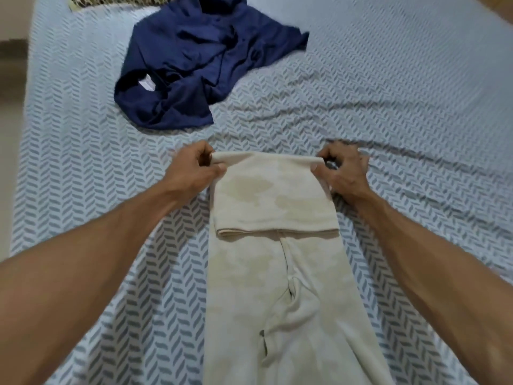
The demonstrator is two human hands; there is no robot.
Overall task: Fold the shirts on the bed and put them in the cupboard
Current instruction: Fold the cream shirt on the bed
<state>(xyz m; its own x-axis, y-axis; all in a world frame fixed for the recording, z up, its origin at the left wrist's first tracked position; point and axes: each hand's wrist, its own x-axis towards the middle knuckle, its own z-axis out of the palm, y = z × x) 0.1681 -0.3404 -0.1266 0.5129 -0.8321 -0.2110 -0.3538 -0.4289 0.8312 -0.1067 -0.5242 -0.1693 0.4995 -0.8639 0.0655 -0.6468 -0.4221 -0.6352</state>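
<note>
Head camera looks down on a bed (402, 87) with a grey-patterned sheet. A cream shirt (277, 262) lies in a long narrow strip down the middle, its far end doubled back over itself. The left hand (194, 169) pinches the left corner of that fold, the right hand (342, 170) pinches the right corner, fingers curled tight. Beyond them a navy shirt (200, 65) lies crumpled.

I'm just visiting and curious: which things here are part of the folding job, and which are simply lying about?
Part of the job:
- cream shirt, far end folded over, pinched by left hand and right hand
- navy shirt, crumpled, not yet folded

Lying about:
- patterned bedsheet underneath
- patterned item at the far edge, unclear
</note>
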